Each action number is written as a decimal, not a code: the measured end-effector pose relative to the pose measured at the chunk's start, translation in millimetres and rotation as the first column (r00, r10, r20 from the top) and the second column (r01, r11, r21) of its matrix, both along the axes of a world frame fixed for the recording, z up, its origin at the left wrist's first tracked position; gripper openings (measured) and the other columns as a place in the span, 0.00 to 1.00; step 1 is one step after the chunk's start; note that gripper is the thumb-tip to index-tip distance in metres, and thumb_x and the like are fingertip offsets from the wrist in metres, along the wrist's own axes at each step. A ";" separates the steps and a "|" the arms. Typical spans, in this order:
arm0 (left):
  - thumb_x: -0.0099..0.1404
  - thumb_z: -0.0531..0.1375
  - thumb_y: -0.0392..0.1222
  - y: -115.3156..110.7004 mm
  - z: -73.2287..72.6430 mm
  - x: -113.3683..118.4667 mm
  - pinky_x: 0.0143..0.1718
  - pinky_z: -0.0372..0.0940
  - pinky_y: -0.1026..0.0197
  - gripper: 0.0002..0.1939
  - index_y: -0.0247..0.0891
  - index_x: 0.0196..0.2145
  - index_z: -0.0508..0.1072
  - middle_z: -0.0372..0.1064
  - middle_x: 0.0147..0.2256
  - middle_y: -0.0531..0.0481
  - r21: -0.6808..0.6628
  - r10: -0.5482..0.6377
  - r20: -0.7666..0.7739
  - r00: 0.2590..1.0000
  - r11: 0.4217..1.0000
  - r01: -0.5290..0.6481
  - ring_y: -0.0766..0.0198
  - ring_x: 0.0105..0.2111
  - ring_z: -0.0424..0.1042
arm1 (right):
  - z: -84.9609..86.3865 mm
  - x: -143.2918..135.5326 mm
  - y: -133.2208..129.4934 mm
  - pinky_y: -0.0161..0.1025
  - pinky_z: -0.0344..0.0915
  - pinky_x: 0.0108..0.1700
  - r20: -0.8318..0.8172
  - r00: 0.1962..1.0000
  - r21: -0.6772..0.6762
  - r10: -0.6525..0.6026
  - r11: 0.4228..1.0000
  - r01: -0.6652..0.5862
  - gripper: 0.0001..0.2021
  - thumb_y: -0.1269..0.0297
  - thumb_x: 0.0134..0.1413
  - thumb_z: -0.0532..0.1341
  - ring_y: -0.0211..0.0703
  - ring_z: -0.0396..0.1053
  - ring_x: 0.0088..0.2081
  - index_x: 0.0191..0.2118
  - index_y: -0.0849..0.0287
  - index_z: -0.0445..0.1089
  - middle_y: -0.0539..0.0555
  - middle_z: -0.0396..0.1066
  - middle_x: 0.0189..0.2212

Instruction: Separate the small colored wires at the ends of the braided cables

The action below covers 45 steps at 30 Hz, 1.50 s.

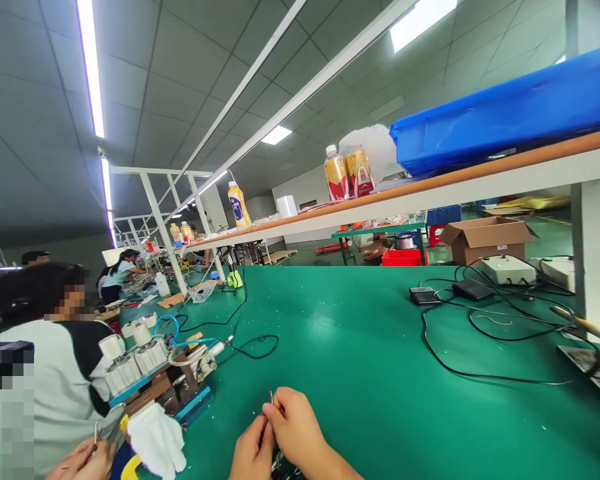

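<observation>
My left hand (253,448) and my right hand (295,423) meet at the lower middle of the view, over the near part of the green table (330,327). Both have their fingers pinched together around a small thin metallic piece (271,396), whose tip sticks up between them. The rest of the piece is hidden by my fingers. Below my hands, at the bottom edge, lie some small shiny dark parts (285,470), partly covered by my wrists.
To the left stands a machine with white cylinders (150,357), beside a white glove (157,440). A co-worker (50,373) sits at far left. Black cables (445,363) and pedals (425,296) lie at right. Overhead, a shelf (330,217) holds bottles and a blue bin (505,110).
</observation>
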State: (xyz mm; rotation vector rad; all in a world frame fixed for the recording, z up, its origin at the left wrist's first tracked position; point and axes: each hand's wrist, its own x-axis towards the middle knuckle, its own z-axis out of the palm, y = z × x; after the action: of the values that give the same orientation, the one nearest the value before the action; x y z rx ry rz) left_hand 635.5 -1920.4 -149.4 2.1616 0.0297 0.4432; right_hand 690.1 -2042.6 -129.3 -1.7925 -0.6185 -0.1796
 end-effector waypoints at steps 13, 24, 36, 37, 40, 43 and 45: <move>0.64 0.49 0.68 -9.2 3.0 -6.7 0.43 0.64 0.58 0.33 0.34 0.37 0.75 0.73 0.36 0.44 -0.137 -0.042 0.002 0.999 0.990 0.042 0.55 0.38 0.69 | 2.5 -4.8 1.8 0.36 0.44 0.31 -0.003 0.999 -0.012 0.049 0.999 -0.049 0.13 0.66 0.59 0.58 0.38 0.56 0.28 0.24 0.59 0.57 0.48 0.63 0.24; 0.66 0.44 0.69 -18.5 -0.1 -10.5 0.32 0.53 0.61 0.33 0.36 0.25 0.68 0.66 0.25 0.49 0.044 0.046 0.082 0.996 0.998 -0.050 0.61 0.29 0.62 | 21.7 -8.4 7.3 0.35 0.38 0.24 -0.761 0.597 0.288 0.253 0.957 -0.039 0.17 0.65 0.63 0.47 0.34 0.37 0.18 0.21 0.55 0.48 0.43 0.42 0.16; 0.57 0.47 0.79 -15.8 -4.6 -13.0 0.29 0.54 0.63 0.37 0.38 0.21 0.61 0.54 0.21 0.53 -0.245 0.042 0.037 0.998 0.969 -0.032 0.66 0.26 0.53 | 2.6 -10.7 11.1 0.40 0.47 0.30 -0.232 0.973 0.206 -0.018 0.976 0.067 0.17 0.53 0.53 0.55 0.41 0.52 0.25 0.21 0.55 0.51 0.51 0.56 0.20; 0.56 0.48 0.79 -15.9 -4.7 -13.0 0.28 0.54 0.63 0.37 0.38 0.21 0.62 0.54 0.21 0.53 -0.269 0.043 0.035 0.998 0.963 -0.032 0.65 0.25 0.53 | 3.7 -11.0 14.3 0.39 0.48 0.29 -0.395 0.916 0.310 0.073 0.949 0.059 0.18 0.51 0.51 0.56 0.40 0.51 0.23 0.21 0.55 0.51 0.49 0.53 0.19; 0.56 0.47 0.80 -17.8 -4.0 -13.0 0.29 0.57 0.62 0.37 0.39 0.20 0.63 0.56 0.20 0.51 -0.282 0.040 0.039 0.998 0.959 -0.027 0.64 0.26 0.56 | 6.9 -11.9 19.2 0.37 0.48 0.26 -0.661 0.610 0.620 0.437 0.776 0.115 0.14 0.53 0.51 0.55 0.37 0.44 0.20 0.22 0.54 0.53 0.44 0.43 0.18; 0.56 0.47 0.79 -21.8 -0.1 -16.0 0.33 0.60 0.59 0.37 0.39 0.18 0.63 0.60 0.22 0.48 -0.227 0.071 0.055 0.996 0.972 -0.057 0.60 0.29 0.60 | 12.1 -11.2 17.5 0.36 0.44 0.24 -0.705 0.484 0.659 0.518 0.731 0.178 0.11 0.57 0.53 0.53 0.36 0.39 0.19 0.24 0.54 0.55 0.42 0.38 0.17; 0.57 0.48 0.78 -24.4 3.5 -19.8 0.35 0.61 0.59 0.36 0.40 0.18 0.64 0.62 0.23 0.47 -0.220 0.098 0.060 0.993 0.972 -0.083 0.58 0.32 0.62 | 16.6 -9.4 13.8 0.37 0.43 0.25 -0.701 0.616 0.545 0.361 0.828 0.135 0.13 0.57 0.54 0.53 0.36 0.40 0.19 0.22 0.55 0.54 0.43 0.39 0.16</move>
State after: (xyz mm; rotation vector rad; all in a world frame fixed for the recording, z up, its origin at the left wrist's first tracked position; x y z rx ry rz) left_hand 615.7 -1944.7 -145.9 1.9333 0.1319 0.5432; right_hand 680.6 -2028.8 -112.7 -1.0666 -0.0062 0.4863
